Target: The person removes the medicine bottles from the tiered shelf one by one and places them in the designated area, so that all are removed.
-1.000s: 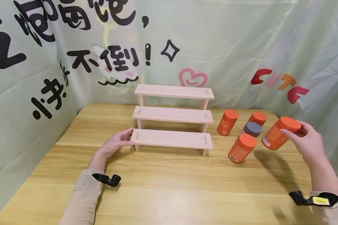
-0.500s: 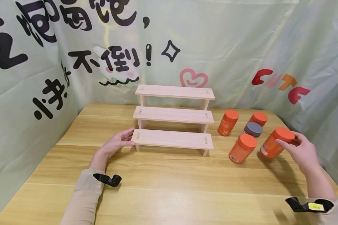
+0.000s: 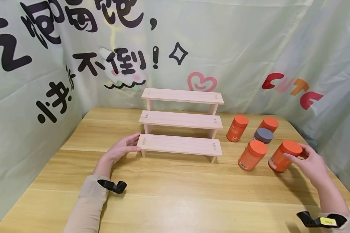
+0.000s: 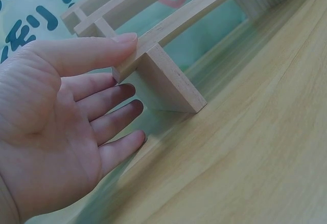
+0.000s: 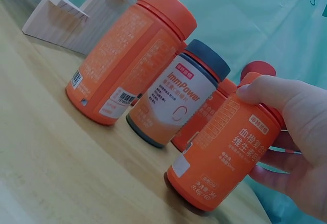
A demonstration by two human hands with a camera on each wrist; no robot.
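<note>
My right hand (image 3: 313,163) holds an orange supplement bottle (image 3: 283,157) near its lid, thumb on the near side. In the right wrist view, the thumb and fingers wrap the upper part of this bottle (image 5: 219,152); its base is at or just above the table, I cannot tell which. My left hand (image 3: 119,149) touches the left end of the lowest board of a three-step wooden display rack (image 3: 179,145). In the left wrist view, the thumb lies on the board's edge and the other fingers (image 4: 120,101) extend loosely beside its end.
Left of the held bottle stand an orange bottle (image 3: 252,155), a grey-lidded bottle (image 3: 263,135) and two more orange ones, one nearer the rack (image 3: 237,128) and one behind (image 3: 270,123). A printed cloth (image 3: 236,48) hangs behind the wooden table (image 3: 175,197).
My right hand has lowered the orange bottle toward the table and brought it nearer to me, beside the front orange bottle. My left hand stays at the rack's end.
</note>
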